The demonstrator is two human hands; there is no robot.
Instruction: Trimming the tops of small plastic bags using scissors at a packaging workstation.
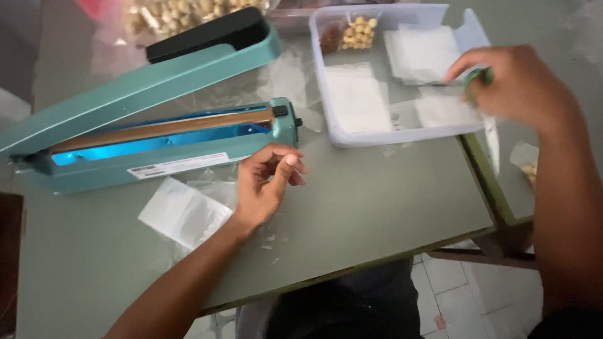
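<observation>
Scissors (480, 85) with green handles sit gripped in the right hand (512, 85), over the near edge of a clear bin (326, 107) holding flat pouches and nuts. Left hand (270, 182) hovers loosely curled, empty, just below the open teal sealer (151, 119), beside a plastic bag (182, 213) on the table (377, 201).

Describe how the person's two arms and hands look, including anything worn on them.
Both forearms are bare, with no sleeve, glove, watch or ring in view. The left hand shows short, pale nails on its fingers. The right hand is blurred, so finer detail cannot be told.
</observation>
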